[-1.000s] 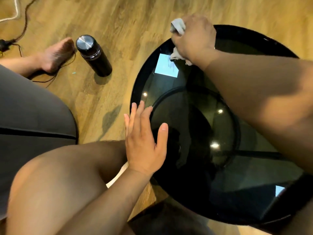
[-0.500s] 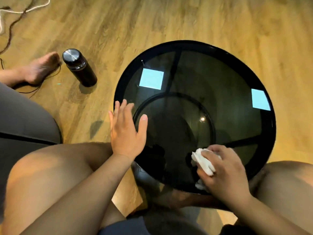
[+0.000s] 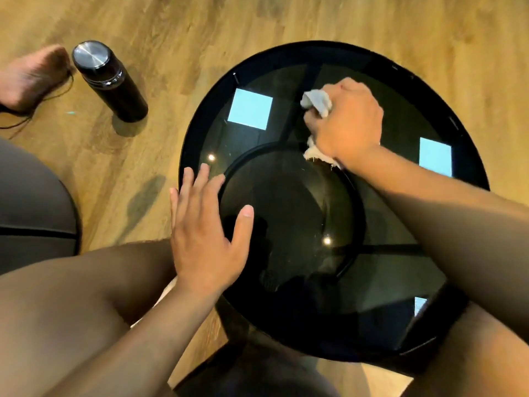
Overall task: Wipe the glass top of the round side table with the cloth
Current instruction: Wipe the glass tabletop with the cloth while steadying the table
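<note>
1. The round side table (image 3: 286,57) stands on a wooden floor (image 3: 257,21), between the seated person's bare knees.
2. Its glass top (image 3: 286,202) is dark and shiny, set inside a black rim. A black ring (image 3: 359,202) and straight bars of the table's frame show through the glass.
3. The right hand (image 3: 347,121) is over the far half of the table, a little right of its middle, with the knuckles up and the fingers curled tight around a bunched pale cloth (image 3: 316,100).
4. The cloth is pressed against the glass under that hand. One fold sticks out past the fingers toward the table's far side, and a frayed edge shows below the wrist toward the table's centre.
5. The right forearm reaches across the table's right side, above the glass.
6. The left hand (image 3: 203,239) lies flat on the table's left edge, palm down. Its fingers are straight and close together, and the thumb is spread out toward the table's centre. It holds nothing.
7. Three bright square reflections sit on the glass: one on the table's far left (image 3: 250,108), one at its right edge (image 3: 435,157), and one partly cut off at its near right (image 3: 420,305).
8. A black bottle (image 3: 110,81) with a silver cap stands upright on the floor, well apart from the table on its far-left side.
9. A bare foot (image 3: 31,75) rests on the floor just beyond the bottle, farther from the table.
</note>
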The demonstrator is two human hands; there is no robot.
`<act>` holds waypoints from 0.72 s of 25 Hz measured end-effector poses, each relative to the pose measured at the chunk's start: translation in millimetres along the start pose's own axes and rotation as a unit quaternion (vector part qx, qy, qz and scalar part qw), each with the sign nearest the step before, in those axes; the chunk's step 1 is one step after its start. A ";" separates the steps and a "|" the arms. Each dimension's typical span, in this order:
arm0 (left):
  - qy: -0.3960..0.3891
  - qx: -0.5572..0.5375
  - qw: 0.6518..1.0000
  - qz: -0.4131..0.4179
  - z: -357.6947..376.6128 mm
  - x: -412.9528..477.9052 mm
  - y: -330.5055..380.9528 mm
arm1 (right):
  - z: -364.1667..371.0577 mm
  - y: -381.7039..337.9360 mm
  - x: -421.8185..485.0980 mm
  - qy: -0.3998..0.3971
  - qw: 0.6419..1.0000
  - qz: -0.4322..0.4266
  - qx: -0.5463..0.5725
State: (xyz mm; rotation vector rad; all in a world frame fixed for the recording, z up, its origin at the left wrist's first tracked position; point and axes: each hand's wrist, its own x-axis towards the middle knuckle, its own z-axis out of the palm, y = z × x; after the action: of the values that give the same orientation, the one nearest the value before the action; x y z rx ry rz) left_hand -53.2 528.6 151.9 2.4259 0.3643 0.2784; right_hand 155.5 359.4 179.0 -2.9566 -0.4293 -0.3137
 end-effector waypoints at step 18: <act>-0.012 0.050 0.999 -0.009 -1.2 3.8 2.2 | -48.6 42.1 -162.2 -0.089 0.993 0.054 0.048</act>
State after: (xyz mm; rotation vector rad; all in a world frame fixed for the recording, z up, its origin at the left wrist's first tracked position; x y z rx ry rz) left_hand -49.5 528.9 154.6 2.5196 0.3972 0.2289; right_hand 6.8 268.4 185.3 -2.9098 -0.2932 -0.0170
